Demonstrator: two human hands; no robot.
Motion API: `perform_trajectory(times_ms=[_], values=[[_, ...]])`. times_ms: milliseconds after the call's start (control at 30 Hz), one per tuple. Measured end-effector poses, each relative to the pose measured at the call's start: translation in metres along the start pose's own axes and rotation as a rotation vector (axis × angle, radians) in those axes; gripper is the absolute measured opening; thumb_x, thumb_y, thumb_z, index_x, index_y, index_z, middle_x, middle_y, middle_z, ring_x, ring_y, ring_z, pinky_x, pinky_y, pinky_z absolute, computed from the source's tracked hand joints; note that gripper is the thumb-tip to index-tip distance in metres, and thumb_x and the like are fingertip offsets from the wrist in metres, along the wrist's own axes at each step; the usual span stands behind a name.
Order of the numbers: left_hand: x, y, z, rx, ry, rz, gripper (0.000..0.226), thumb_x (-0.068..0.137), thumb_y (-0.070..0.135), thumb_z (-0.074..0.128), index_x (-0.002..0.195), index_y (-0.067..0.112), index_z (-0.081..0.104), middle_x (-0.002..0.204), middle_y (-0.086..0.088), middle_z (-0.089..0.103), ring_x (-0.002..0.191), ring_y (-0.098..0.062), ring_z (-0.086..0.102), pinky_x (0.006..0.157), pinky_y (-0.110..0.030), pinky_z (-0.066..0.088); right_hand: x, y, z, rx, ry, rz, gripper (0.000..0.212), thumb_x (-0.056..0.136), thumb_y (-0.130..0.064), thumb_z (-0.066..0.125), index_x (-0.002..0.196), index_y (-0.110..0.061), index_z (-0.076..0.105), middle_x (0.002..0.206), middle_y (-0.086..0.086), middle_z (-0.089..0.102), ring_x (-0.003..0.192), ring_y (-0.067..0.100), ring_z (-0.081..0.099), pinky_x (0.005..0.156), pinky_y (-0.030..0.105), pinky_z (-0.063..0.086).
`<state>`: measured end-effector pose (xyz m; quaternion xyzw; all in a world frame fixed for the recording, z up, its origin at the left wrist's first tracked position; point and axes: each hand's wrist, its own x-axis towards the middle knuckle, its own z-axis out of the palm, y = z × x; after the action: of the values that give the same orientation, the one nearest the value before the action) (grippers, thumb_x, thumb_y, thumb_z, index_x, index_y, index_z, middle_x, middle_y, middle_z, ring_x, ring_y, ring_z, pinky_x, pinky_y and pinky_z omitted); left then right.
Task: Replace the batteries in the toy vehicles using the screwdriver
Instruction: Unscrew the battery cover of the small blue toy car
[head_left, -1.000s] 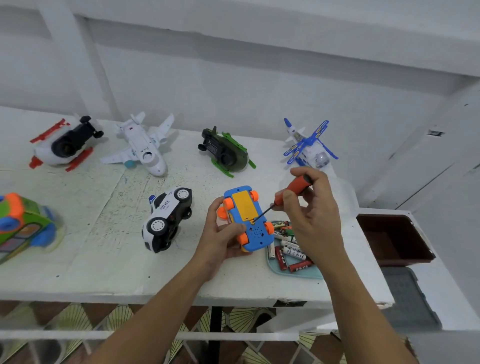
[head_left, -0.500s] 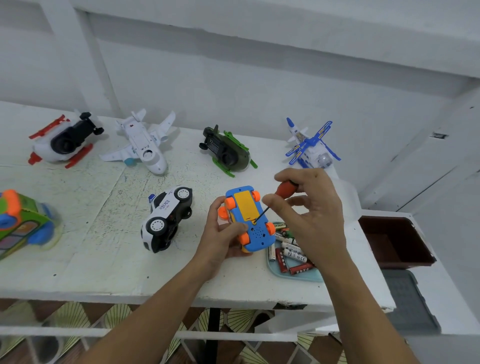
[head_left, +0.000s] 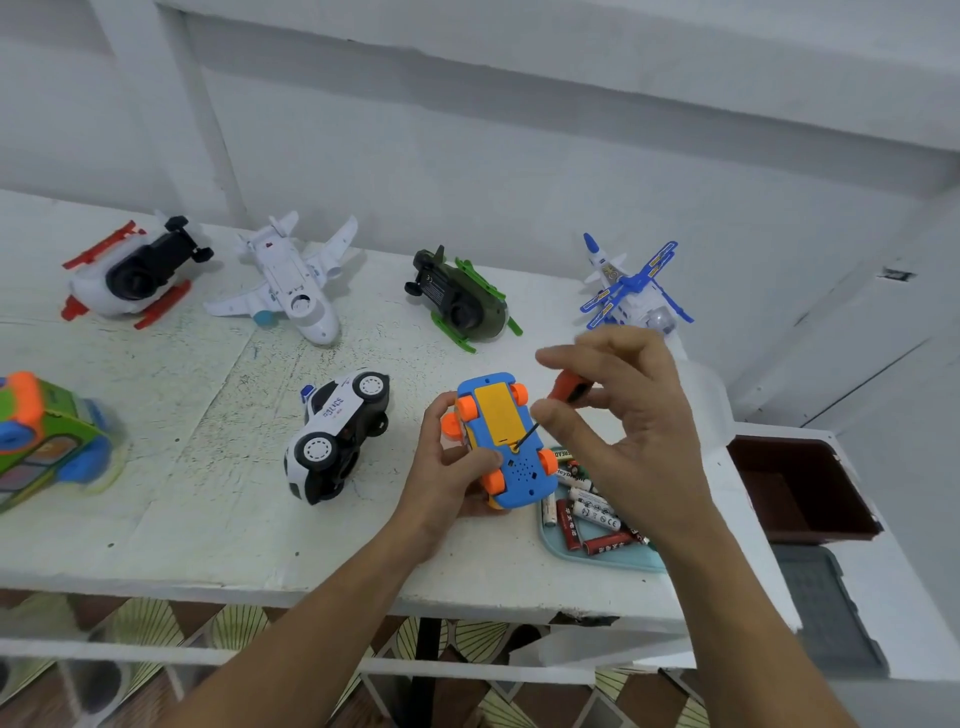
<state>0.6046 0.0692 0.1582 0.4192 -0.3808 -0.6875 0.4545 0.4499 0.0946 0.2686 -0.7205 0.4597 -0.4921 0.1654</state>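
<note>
Loosely pinched in the right hand (head_left: 631, 415), fingers splayed, the screwdriver (head_left: 563, 395) may slip off the cover screw on the blue toy car (head_left: 501, 441), which the left hand (head_left: 449, 467) clasps.

A dark brown bin (head_left: 800, 491) sits beside a grey tray (head_left: 826, 608), right of the white table (head_left: 182, 493).

The blue toy car (head_left: 506, 449) at centre frame looks like smooth, slightly glossy plastic, with a yellow plastic panel and orange wheels. The screwdriver (head_left: 563, 395) has an orange handle, likely plastic, and a thin dark metal shaft. The white table (head_left: 171, 467) is painted, matt, scuffed and speckled. At lower right, batteries (head_left: 587, 514) with shiny printed wrappers lie in a smooth pale-blue tray (head_left: 597, 558).
</note>
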Motion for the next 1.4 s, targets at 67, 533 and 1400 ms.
perform_trajectory(times_ms=[67,533,1400], values=[[-0.0003,-0.0002,-0.0004,0.002,0.002,-0.003,0.062,0.072,0.016,0.065,0.121,0.049,0.045,0.109,-0.011,0.073,0.094,-0.034,0.073,0.065,-0.048,0.060,0.0012,0.0021,-0.0001,-0.028,0.033,0.001,0.030,0.083,-0.021,0.074,0.110,-0.031,0.065,0.094,-0.001,0.052,0.090,0.008,0.058,0.080,0.019,0.051],[0.0004,-0.0006,-0.0011,0.006,0.004,-0.012,0.063,0.081,0.007,0.067,0.126,0.045,0.044,0.108,-0.009,0.074,0.093,-0.035,0.073,0.066,-0.049,0.060,0.0009,0.0037,-0.0005,-0.105,0.070,-0.075,0.038,0.085,-0.014,0.071,0.120,-0.023,0.062,0.092,0.001,0.062,0.088,0.004,0.060,0.084,0.021,0.051],[-0.0003,0.0018,0.0005,-0.034,0.009,-0.018,0.060,0.071,0.013,0.063,0.119,0.047,0.049,0.105,0.003,0.074,0.094,-0.033,0.073,0.061,-0.045,0.059,0.0009,0.0035,-0.0032,0.027,0.001,-0.050,0.047,0.088,0.005,0.054,0.128,-0.020,0.057,0.101,0.001,0.069,0.097,0.013,0.066,0.092,0.029,0.053]])
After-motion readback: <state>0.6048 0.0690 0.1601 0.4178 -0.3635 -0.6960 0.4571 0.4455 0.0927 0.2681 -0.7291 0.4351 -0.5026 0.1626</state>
